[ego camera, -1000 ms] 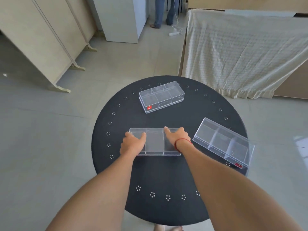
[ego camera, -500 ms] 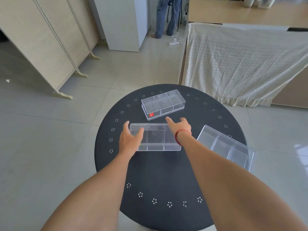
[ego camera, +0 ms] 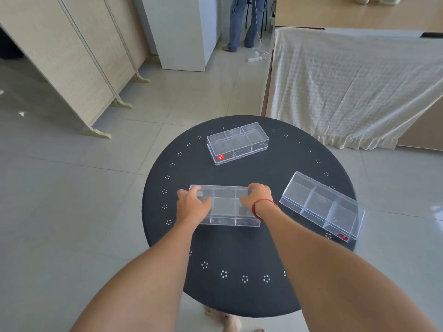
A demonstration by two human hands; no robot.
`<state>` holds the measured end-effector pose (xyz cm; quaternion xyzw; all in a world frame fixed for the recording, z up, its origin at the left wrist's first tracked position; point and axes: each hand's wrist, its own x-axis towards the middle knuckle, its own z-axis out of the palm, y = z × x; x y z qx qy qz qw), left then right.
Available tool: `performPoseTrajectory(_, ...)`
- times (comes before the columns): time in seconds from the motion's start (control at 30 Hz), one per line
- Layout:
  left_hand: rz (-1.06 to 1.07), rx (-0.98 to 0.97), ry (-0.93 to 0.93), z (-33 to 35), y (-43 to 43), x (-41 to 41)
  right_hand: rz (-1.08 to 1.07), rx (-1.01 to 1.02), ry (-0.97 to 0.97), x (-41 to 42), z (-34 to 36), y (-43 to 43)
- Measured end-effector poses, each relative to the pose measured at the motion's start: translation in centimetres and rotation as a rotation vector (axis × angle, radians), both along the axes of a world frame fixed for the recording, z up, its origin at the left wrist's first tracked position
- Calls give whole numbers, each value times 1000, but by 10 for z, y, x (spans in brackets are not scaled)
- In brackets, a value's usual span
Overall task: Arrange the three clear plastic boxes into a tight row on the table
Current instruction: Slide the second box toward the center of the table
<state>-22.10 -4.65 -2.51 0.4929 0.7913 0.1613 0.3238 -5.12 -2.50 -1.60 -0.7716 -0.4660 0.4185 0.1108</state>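
Three clear plastic boxes with inner dividers lie apart on a round black table (ego camera: 239, 255). The middle box (ego camera: 225, 207) sits near the table's centre, and both hands grip it: my left hand (ego camera: 193, 206) holds its left end, my right hand (ego camera: 257, 196), with a red wrist string, holds its right end. The far box (ego camera: 237, 143) with a red sticker lies toward the back, slightly turned. The right box (ego camera: 321, 204) lies diagonally at the table's right edge, its near corner overhanging.
A cloth-draped bench (ego camera: 354, 87) stands behind the table on the right. A folding screen (ego camera: 72, 63) and a white cabinet (ego camera: 184, 32) stand at the back left. A person's legs (ego camera: 239, 22) are seen far back. Grey floor tiles surround the table.
Both hands opened for a moment and have closed again on the ends of the middle box. The box has stayed near the table's centre, away from the far box.
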Motion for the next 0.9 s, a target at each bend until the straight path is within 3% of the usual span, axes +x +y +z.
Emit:
performPoseTrajectory(0.37, -55, -135, 162, -4, 9, 0, 133, -5, -105, 2, -7, 1)
performPoseTrajectory(0.53, -94, -11, 277, 5, 34, -1, 122, 1, -100, 2, 9, 28)
performPoseTrajectory(0.7, -132, 66, 241, 17, 83, 7, 70, 44, -90, 8, 18, 69)
performPoseTrajectory(0.9, -194, -19, 215, 12, 161, 19, -8, 78, -126, 19, 9, 139)
